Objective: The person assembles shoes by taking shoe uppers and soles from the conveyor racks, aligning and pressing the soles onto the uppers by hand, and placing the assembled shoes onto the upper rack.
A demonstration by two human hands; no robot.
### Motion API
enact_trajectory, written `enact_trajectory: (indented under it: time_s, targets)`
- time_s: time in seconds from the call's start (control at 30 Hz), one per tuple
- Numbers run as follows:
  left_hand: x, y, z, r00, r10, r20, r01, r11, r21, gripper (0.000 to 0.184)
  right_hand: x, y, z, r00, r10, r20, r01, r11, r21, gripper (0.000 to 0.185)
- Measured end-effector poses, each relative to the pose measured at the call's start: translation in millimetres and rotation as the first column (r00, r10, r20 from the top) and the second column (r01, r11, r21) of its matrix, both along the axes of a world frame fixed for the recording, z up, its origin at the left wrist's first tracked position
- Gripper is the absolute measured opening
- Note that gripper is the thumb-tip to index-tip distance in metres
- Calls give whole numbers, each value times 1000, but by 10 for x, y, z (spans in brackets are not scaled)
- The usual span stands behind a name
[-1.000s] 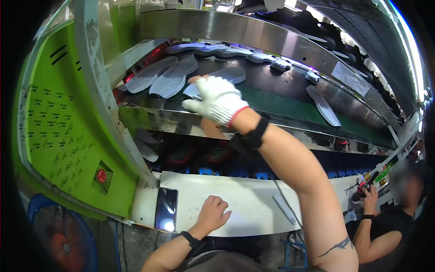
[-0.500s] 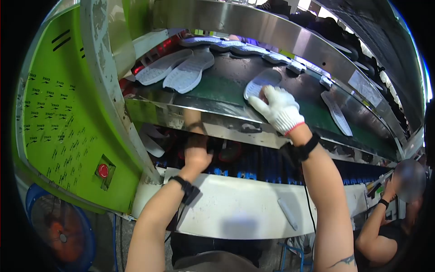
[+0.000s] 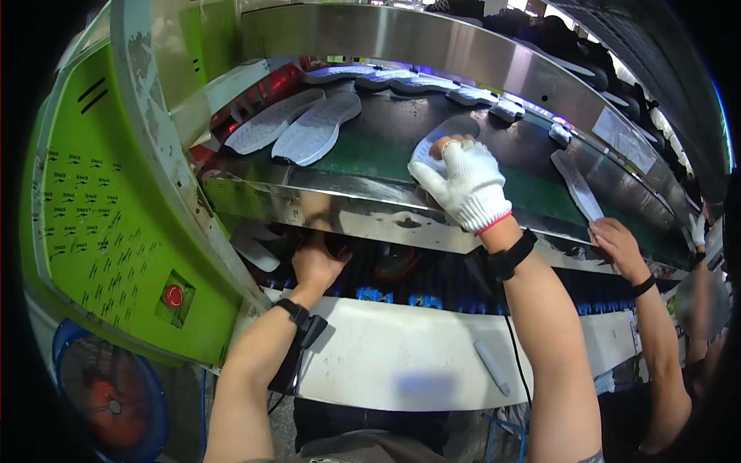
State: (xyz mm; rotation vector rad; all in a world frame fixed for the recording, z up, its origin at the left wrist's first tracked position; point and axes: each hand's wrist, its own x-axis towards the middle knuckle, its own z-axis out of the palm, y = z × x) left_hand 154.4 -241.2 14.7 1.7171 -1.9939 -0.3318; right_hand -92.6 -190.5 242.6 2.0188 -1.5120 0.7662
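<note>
My right hand (image 3: 463, 181), in a white glove with bare fingertips, holds a pale shoe sole (image 3: 427, 147) on the dark green belt, thumb at its near side and fingers over it. Two more pale soles (image 3: 318, 131) lie side by side on the belt to the left. My left hand (image 3: 315, 262) is bare and reaches under the belt's metal edge, beside a dark shoe on the lower rollers. Its fingers are mostly hidden in shadow.
A co-worker's hand (image 3: 615, 241) touches a narrow sole (image 3: 575, 185) at the right. Several soles line the belt's far side. A white ledge (image 3: 386, 347) bears a grey tool (image 3: 491, 367). A green panel (image 3: 100, 208) and fan (image 3: 112, 393) stand left.
My left hand has gone from the ledge to the lower rollers. My right hand and its sole have moved right along the belt. The co-worker's hand has reached the narrow sole.
</note>
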Motion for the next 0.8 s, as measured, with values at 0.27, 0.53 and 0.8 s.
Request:
enact_trajectory:
  time_s: [0.27,0.53,0.8]
  targets:
    - [73,1306,573,514,-858,-14,857,513,48,62,445,-240,-74,940,335,63,-331,941,-66,43]
    - [20,2076,323,396,-861,319,918,367,-151,72,1455,-654,174,987,125,99,-159,821,549,47]
    - [-207,2671,-677,210,-848,487,965,99,-244,55,1318,-547,-29,949,276,152,-311,900,306,47]
